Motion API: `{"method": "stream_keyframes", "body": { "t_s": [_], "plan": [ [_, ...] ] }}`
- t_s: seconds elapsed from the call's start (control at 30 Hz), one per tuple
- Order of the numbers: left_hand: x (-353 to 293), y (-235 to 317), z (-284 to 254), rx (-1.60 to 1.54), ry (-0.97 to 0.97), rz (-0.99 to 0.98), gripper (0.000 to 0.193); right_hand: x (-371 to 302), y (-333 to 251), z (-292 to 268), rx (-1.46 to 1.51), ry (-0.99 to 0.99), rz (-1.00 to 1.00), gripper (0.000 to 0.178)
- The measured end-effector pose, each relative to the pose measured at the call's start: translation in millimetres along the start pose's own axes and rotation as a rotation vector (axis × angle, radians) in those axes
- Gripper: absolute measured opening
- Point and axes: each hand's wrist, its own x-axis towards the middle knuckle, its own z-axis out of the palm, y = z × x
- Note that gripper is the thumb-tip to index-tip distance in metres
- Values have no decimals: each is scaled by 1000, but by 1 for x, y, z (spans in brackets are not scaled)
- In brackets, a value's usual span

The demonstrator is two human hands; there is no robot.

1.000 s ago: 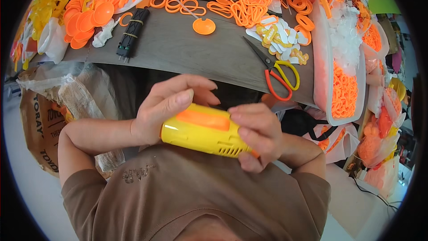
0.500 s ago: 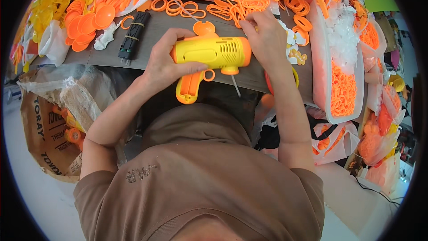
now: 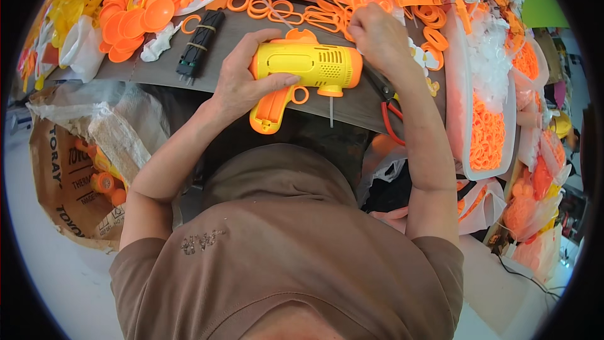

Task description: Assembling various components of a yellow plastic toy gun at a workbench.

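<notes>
The brown sack (image 3: 58, 179) stands low and left of the toy, orange and yellow pieces inside it. Yellow parts (image 3: 75, 0) are heaped far up and left of the toy. Nearer to the toy come a cluster of orange dishes (image 3: 129, 28), a white piece (image 3: 158, 45) and a black case (image 3: 201, 44) with a band around it, which lies tilted on the desk (image 3: 347, 104).

The left hand (image 3: 238, 79) is at the toy's left end, its fingers clamped on the body, thumb across the near side. The toy (image 3: 305, 66), yellow and orange, is in that hand, in front of the chest at the desk's near edge, handle downward. One more orange dish (image 3: 301, 35) shows just above the toy, partly hidden; a thin rod (image 3: 331, 113) shows below its right end.

The right hand (image 3: 380, 36) is up and right of the toy, near its right end, fingers curled together; I cannot tell whether they hold anything. Scissors (image 3: 391, 119) with red and yellow handles lie right of the toy, partly behind the right forearm. Farther right of the toy is a tub (image 3: 461, 123) of small orange rings (image 3: 486, 141) and clear pieces (image 3: 487, 50).
</notes>
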Motion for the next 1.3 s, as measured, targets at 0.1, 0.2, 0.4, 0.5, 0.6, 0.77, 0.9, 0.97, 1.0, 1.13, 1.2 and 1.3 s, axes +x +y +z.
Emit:
{"method": "stream_keyframes", "body": {
  "t_s": [0.1,0.2,0.4,0.5,0.6,0.77,0.9,0.97,1.0,1.13,1.2,1.3],
  "plan": [
    [-3,0,2,-41,19,-13,53,-4,-2,-24,304,141,-41,9],
    [-3,-2,-3,81,-13,1,52,-20,-42,-48,527,56,-232,7],
    [0,-3,-5,109,-27,22,54,-31,-73,-22,293,-12,-406,6],
    [0,-3,-5,104,-23,29,57,-34,-80,-22,247,5,-389,5],
    [0,-1,-6,115,-42,69,54,-34,-84,-20,192,42,-368,6],
    [2,0,-1,100,-19,89,32,-35,-89,-22,152,44,-353,9],
    [-1,1,1,67,-12,85,27,-38,-93,-21,138,69,-352,13],
    [-1,2,0,27,-16,58,28,-40,-94,-22,149,56,-319,13],
    [0,1,1,20,-20,61,28,-42,-94,-22,174,43,-301,14],
    [-3,-5,-1,69,-13,54,31,-48,-61,-21,344,223,-308,19],
    [-4,-4,-1,16,76,23,34,-49,-26,-32,380,322,-46,22],
    [-1,-6,1,54,56,58,36,-59,31,-29,418,225,292,27]
  ]
}}
